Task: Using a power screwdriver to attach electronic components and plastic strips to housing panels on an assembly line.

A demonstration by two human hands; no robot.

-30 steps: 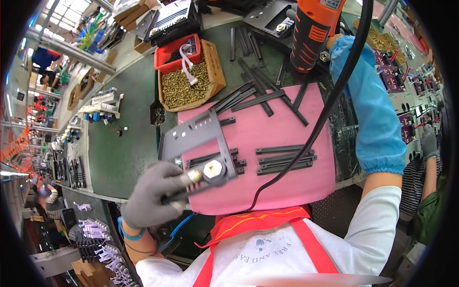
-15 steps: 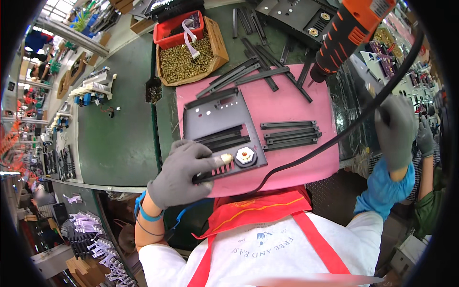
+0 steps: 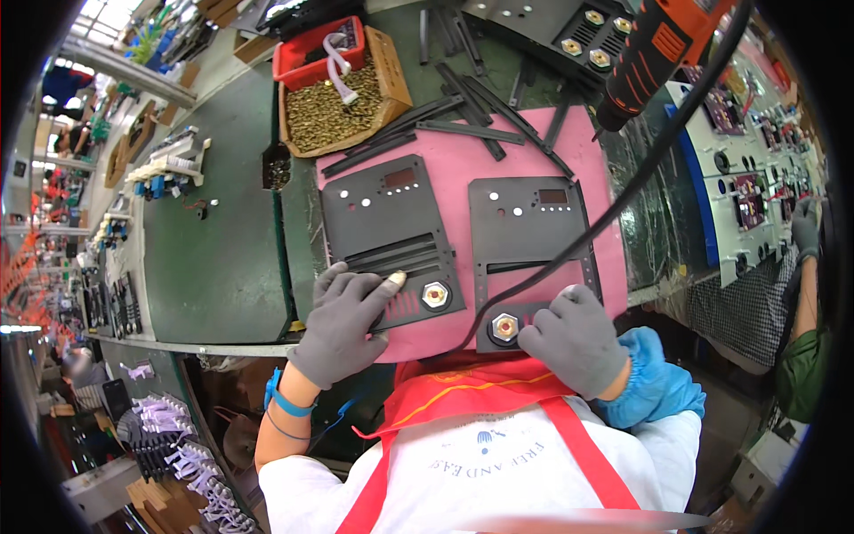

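Note:
Two black front panels lie side by side on a pink mat (image 3: 452, 169). Each has a small window, round holes and a slotted opening, with a brass hex-nut fitting near the bottom. My left hand (image 3: 342, 322), in a grey glove with pale thumb tip, grips the lower left edge of the left panel (image 3: 382, 200), thumb on its face. Dark strips show through that panel's opening. My right hand (image 3: 576, 343), also gloved, has its fingers curled on the lower right corner of the right panel (image 3: 525, 236), beside its nut. That hand covers the corner.
An orange and black power screwdriver (image 3: 654, 67) hangs at upper right, its black cable (image 3: 614, 209) crossing over the right panel. Loose black strips (image 3: 471, 132) lie behind the panels. A cardboard box (image 3: 391, 84) holds brass pieces and a red tray (image 3: 285, 60). A co-worker's gloved hand (image 3: 805, 227) is at far right.
My right hand has come in from the far right, and a second panel now lies where a row of strips was in view. The left panel looks flatter, with my left hand still on it.

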